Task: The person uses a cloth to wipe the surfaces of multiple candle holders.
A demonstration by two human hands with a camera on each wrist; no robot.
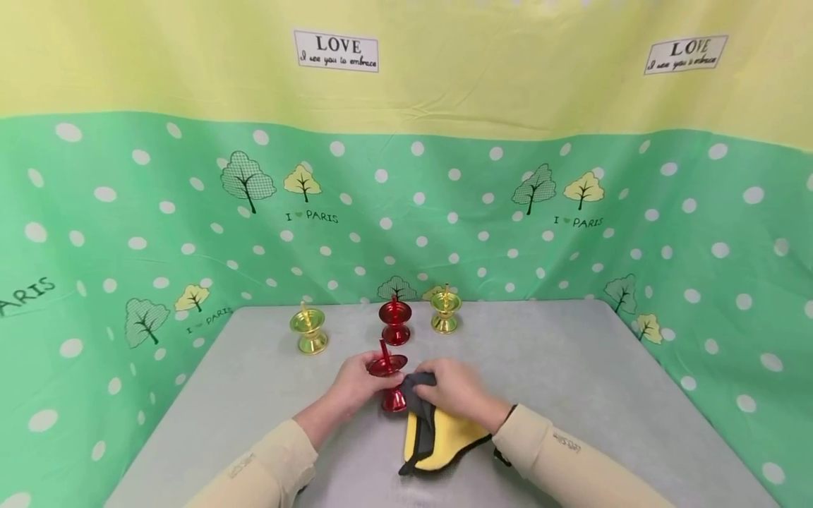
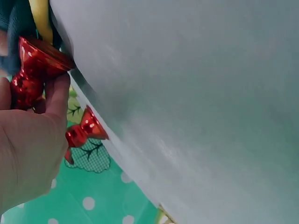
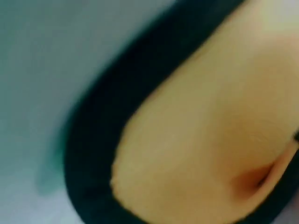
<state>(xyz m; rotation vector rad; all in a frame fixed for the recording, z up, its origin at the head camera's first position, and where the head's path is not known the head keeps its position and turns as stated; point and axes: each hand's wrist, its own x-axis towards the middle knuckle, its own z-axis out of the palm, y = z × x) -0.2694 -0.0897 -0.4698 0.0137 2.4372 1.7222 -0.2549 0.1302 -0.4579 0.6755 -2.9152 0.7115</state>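
My left hand [image 1: 360, 386] grips a shiny red candle holder [image 1: 394, 401] by its middle, below the dish; a thin spike rises from that dish. In the left wrist view the same red holder [image 2: 39, 58] shows its flared base, with the left fingers curled round its waist. A grey and yellow cloth [image 1: 452, 436] with dark edging is bunched in my right hand [image 1: 456, 390], its grey side against the red holder. The cloth [image 3: 201, 140] fills most of the right wrist view and hides the right hand there.
Behind the hands stand a second red holder [image 1: 396, 324], a gold holder [image 1: 444, 314] to its right and another gold holder [image 1: 309, 331] to the left. They rest on a grey table [image 1: 254, 395]. A green and yellow printed curtain [image 1: 406, 204] hangs around the table's back and sides.
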